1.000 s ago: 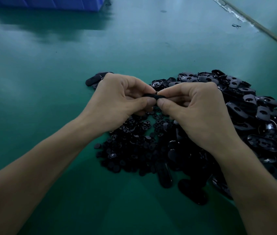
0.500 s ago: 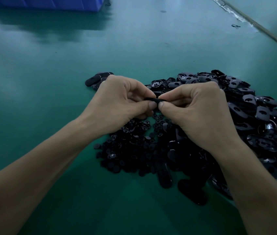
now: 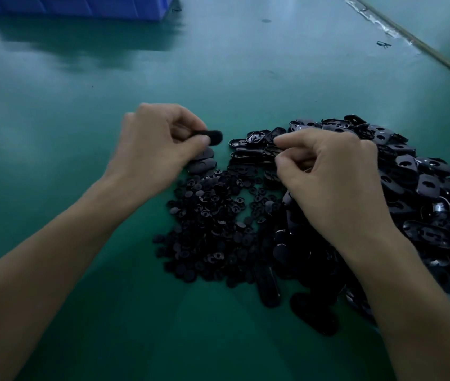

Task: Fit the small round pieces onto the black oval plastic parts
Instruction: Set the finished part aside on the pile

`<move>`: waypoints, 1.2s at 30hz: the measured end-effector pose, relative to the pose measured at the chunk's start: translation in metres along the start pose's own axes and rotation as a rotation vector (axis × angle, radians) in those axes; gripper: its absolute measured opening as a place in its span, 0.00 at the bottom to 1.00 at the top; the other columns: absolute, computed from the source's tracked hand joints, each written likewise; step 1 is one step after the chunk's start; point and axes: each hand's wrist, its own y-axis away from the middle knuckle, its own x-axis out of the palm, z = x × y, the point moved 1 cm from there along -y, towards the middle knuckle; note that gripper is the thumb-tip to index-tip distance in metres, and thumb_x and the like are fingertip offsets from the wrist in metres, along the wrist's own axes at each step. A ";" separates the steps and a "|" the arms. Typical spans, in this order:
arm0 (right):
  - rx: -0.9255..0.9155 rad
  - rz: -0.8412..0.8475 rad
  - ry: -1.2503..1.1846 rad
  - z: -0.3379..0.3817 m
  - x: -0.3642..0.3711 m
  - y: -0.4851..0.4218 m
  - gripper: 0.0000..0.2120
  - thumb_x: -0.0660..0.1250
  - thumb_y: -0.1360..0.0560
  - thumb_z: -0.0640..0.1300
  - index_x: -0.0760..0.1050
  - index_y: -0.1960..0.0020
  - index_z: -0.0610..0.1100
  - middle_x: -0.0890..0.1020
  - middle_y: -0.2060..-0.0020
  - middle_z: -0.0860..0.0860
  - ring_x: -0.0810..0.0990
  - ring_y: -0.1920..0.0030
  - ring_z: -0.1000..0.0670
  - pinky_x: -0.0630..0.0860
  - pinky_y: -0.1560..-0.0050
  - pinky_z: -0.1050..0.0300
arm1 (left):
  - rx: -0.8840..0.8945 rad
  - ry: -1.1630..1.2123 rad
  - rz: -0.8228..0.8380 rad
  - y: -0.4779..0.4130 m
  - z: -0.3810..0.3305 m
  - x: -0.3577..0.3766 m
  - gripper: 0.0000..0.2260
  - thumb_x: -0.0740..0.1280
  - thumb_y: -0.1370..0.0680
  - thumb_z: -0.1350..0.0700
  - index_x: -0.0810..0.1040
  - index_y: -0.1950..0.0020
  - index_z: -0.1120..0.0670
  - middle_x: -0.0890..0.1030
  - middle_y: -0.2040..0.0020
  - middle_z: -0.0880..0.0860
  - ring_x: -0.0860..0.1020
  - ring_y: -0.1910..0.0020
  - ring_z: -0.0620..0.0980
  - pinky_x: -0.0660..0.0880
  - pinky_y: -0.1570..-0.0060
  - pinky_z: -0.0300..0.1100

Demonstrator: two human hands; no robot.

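Left hand (image 3: 155, 149): your fingers pinch one black oval part (image 3: 213, 137) above the worktop (image 3: 81, 105).
Small round pieces (image 3: 213, 215): heaped on the worktop between your wrists.
Right hand (image 3: 328, 182): fingers curled over the oval-part heap (image 3: 416, 174); any grip cannot be determined.

Blurred in the pinch of the left hand (image 3: 152, 149): a black oval part (image 3: 214, 137), outline smeared, detail lost. Curled tight, the right hand (image 3: 328, 182), impossible to tell whether pinching anything. Buried under that hand and forearm, clipped at the right edge: pile of oval parts (image 3: 424, 188). Cropped up top: blue crate (image 3: 75, 6). Too tiny to name: dark scrap (image 3: 383, 44).
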 end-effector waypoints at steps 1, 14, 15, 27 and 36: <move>0.007 -0.022 0.021 -0.001 -0.001 -0.001 0.10 0.70 0.24 0.39 0.85 0.45 0.45 0.85 0.63 0.56 0.83 0.63 0.56 0.82 0.50 0.56 | -0.020 -0.051 -0.031 -0.003 0.006 -0.004 0.07 0.76 0.28 0.55 0.81 0.60 0.43 0.83 0.65 0.45 0.81 0.68 0.38 0.74 0.67 0.33; -0.007 0.293 0.391 0.010 0.010 -0.026 0.08 0.68 0.22 0.47 0.83 0.45 0.48 0.82 0.50 0.47 0.77 0.44 0.44 0.78 0.44 0.51 | -0.128 -0.247 -0.107 -0.009 0.029 -0.016 0.04 0.77 0.29 0.49 0.82 0.60 0.42 0.81 0.63 0.38 0.78 0.63 0.40 0.71 0.59 0.37; -0.018 0.322 0.420 0.010 0.013 -0.029 0.09 0.69 0.22 0.48 0.82 0.43 0.49 0.81 0.48 0.47 0.76 0.41 0.45 0.75 0.44 0.53 | -0.132 -0.277 -0.113 -0.008 0.028 -0.015 0.04 0.76 0.29 0.48 0.83 0.59 0.42 0.78 0.64 0.36 0.77 0.61 0.43 0.71 0.58 0.39; 0.044 0.440 0.374 0.006 0.024 -0.035 0.01 0.71 0.24 0.43 0.81 0.53 0.47 0.80 0.52 0.47 0.76 0.45 0.45 0.75 0.50 0.52 | -0.055 -0.160 0.028 0.001 0.003 0.001 0.04 0.76 0.29 0.49 0.83 0.63 0.45 0.81 0.71 0.39 0.76 0.72 0.33 0.71 0.68 0.30; -0.123 0.190 0.142 0.018 0.018 -0.018 0.02 0.63 0.19 0.46 0.71 0.49 0.48 0.81 0.60 0.48 0.79 0.57 0.41 0.78 0.57 0.44 | -0.268 0.153 0.203 0.011 -0.026 0.012 0.17 0.68 0.22 0.43 0.85 0.63 0.53 0.86 0.65 0.50 0.82 0.67 0.49 0.76 0.68 0.37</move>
